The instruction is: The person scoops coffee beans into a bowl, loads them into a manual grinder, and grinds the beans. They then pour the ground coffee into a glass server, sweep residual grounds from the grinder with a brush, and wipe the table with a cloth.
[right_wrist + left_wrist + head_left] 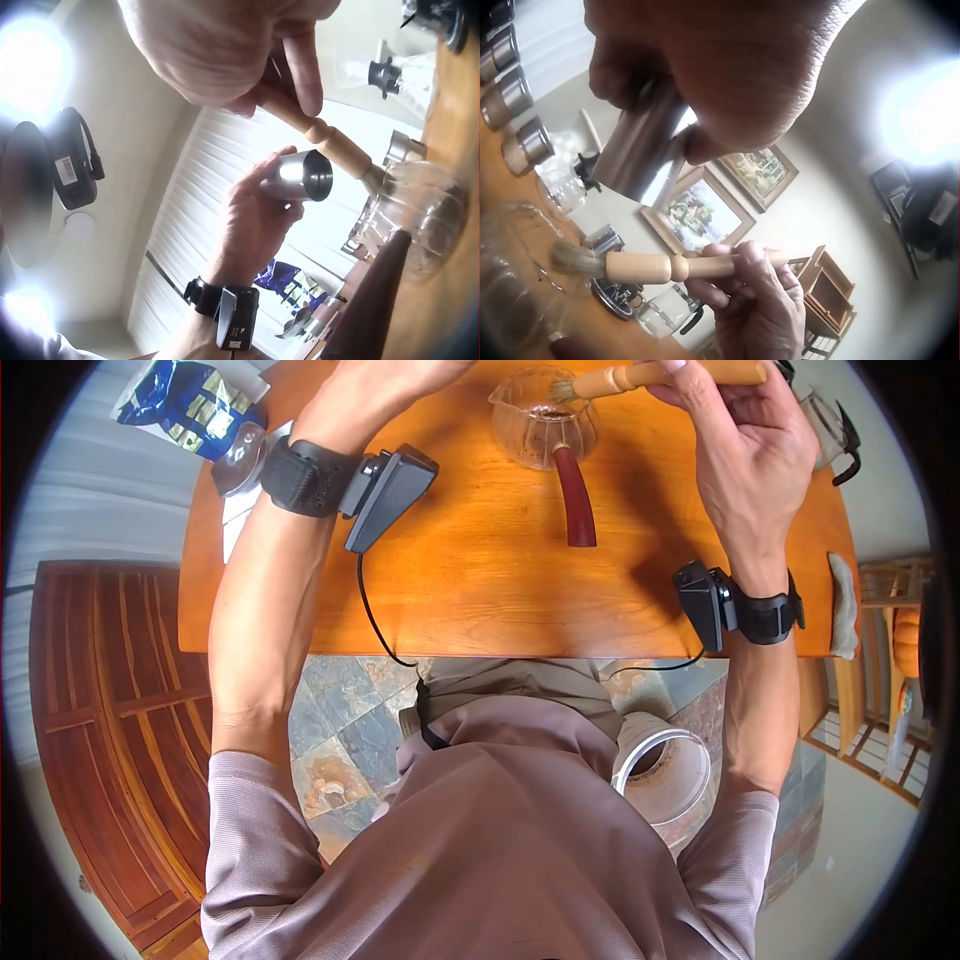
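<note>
In my left hand (251,225) I grip a shiny metal cup (289,178), tilted sideways with its open mouth toward the right wrist camera. My right hand (755,455) pinches the wooden handle of a brush (640,377). The brush's bristles (577,260) point down at the mouth of a clear ribbed glass pot (545,430). That pot stands on the table, its dark red side handle (575,500) pointing toward me. Some brown bits lie inside it. In the head view the metal cup is out of frame.
A blue and white bag (190,405) lies at the table's left. A glass carafe (667,311) with a black handle stands at the far right. Several metal-lidded jars (529,146) line the back. A grey cloth (845,605) lies at the right edge; a white bin (665,770) is on the floor.
</note>
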The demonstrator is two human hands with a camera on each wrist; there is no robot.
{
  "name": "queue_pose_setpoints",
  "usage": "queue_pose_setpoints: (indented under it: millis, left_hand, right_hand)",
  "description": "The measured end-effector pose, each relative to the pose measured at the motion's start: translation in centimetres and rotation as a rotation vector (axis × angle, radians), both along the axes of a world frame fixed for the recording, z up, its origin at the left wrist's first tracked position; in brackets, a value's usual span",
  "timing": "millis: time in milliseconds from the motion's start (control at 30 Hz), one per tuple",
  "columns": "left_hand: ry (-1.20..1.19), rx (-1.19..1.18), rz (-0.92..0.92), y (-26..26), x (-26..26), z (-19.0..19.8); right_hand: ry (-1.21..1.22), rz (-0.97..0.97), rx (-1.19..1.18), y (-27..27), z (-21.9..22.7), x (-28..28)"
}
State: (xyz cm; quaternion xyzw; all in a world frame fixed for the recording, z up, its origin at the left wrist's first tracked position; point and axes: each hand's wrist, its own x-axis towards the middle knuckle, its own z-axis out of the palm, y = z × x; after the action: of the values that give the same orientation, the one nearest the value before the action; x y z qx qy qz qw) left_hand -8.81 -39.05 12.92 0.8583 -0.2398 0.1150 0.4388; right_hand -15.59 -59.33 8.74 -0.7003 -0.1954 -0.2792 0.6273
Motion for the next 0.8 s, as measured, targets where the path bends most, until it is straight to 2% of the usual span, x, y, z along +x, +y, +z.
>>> queue_pose_setpoints:
  millis: [33, 67, 100, 167, 200, 267, 300, 367, 400, 433, 467, 500, 533, 600, 633, 700, 767, 800]
  left_hand:
    - [-0.005, -0.031, 0.052, -0.1, -0.3, 0.2]
    - [0.016, 0.030, -0.010, -0.1, -0.3, 0.0]
    - [0.003, 0.152, -0.016, -0.4, -0.1, -0.8]
    - [0.035, 0.172, -0.012, -0.2, -0.8, -0.7]
    - [0.035, 0.171, -0.014, -0.1, -0.4, -0.8]
    - [0.007, -0.018, -0.019, 0.0, 0.3, -1.0]
    - [0.011, -0.017, -0.019, -0.1, 0.1, -0.9]
    - [-0.086, 0.052, 0.096, -0.3, -0.4, -0.4]
    - [-0.065, 0.035, 0.047, -0.5, -0.8, -0.4]
    - [-0.007, 0.204, -0.016, -0.3, -1.3, 0.0]
    - [0.032, 0.196, -0.003, -0.3, -1.5, -0.1]
    - [0.072, 0.188, 0.010, -0.3, -1.6, -0.1]
    - [0.068, 0.185, 0.009, -0.4, -1.3, 0.0]
    - [0.099, -0.068, 0.059, -0.7, -0.6, -0.1]
    - [0.105, -0.066, 0.060, -0.7, -0.6, -0.5]
    - [0.021, 0.091, 0.059, -0.8, -0.8, -0.7]
    - [0.002, 0.178, 0.002, -0.1, -1.0, -0.4]
    - [0.033, 0.069, 0.027, -0.1, -0.8, -0.5]
  right_hand:
    - [-0.094, -0.080, -0.044, 0.2, -0.6, 0.4]
    - [-0.193, -0.159, -0.088, 0.4, -1.0, 0.9]
    - [-0.194, -0.161, -0.089, 0.3, -1.4, 1.1]
    - [-0.185, -0.082, -0.016, 0.0, -1.8, 1.4]
    - [-0.186, -0.083, -0.017, 0.0, -1.8, 1.3]
    - [-0.149, -0.132, 0.029, 0.1, -1.8, 1.0]
    - [-0.144, -0.132, 0.029, 0.1, -1.7, 0.8]
    - [-0.143, -0.159, -0.032, 0.2, -1.1, 0.7]
    - [-0.146, -0.159, -0.031, 0.0, -1.2, 1.1]
    - [-0.125, -0.034, 0.032, -0.5, -1.5, 1.6]
    - [-0.103, 0.093, 0.094, -0.7, -1.8, 1.9]
    - [-0.103, 0.094, 0.092, -0.7, -2.0, 1.8]
    - [-0.142, 0.033, 0.067, -0.6, -2.3, 1.9]
    - [-0.168, -0.030, 0.044, -0.5, -2.2, 1.4]
    - [-0.175, -0.090, -0.025, -0.3, -1.8, 1.1]
    - [-0.189, -0.151, -0.093, -0.3, -1.7, 1.2]
    - [-0.220, 0.022, 0.111, -0.1, -2.4, 1.8]
    - [-0.219, 0.020, 0.110, -0.2, -2.4, 1.8]
